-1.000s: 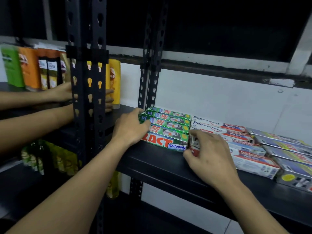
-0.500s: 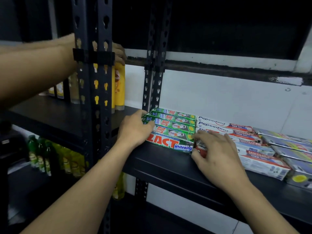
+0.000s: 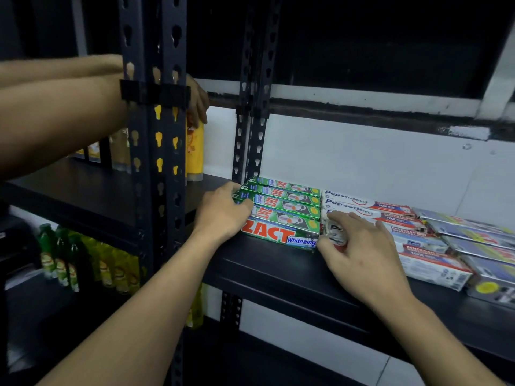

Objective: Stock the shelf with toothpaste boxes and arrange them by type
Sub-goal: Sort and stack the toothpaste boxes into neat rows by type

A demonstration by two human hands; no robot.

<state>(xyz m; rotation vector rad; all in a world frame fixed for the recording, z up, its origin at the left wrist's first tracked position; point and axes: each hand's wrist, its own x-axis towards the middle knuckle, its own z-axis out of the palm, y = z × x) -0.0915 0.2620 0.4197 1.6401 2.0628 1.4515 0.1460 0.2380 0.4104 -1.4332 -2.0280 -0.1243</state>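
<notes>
The green ZACT boxes (image 3: 281, 207) lie flat on the shelf (image 3: 278, 277), long axes left-right, with the white Pepsodent boxes (image 3: 395, 218) touching their right ends. The left hand (image 3: 223, 211) cups the green row's left ends, fingers curled on them. The right hand (image 3: 359, 252) is at the seam, thumb and spread fingers pinching the front white box's left end.

Green box (image 3: 278, 235) reads ZACT Whitening; white box (image 3: 362, 196), Pepsodent.

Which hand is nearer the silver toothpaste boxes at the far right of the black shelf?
Right. The right hand grips a white Pepsodent toothpaste box, one row left of the silver toothpaste boxes; the left hand holds the green ZACT toothpaste boxes farther left.
</notes>
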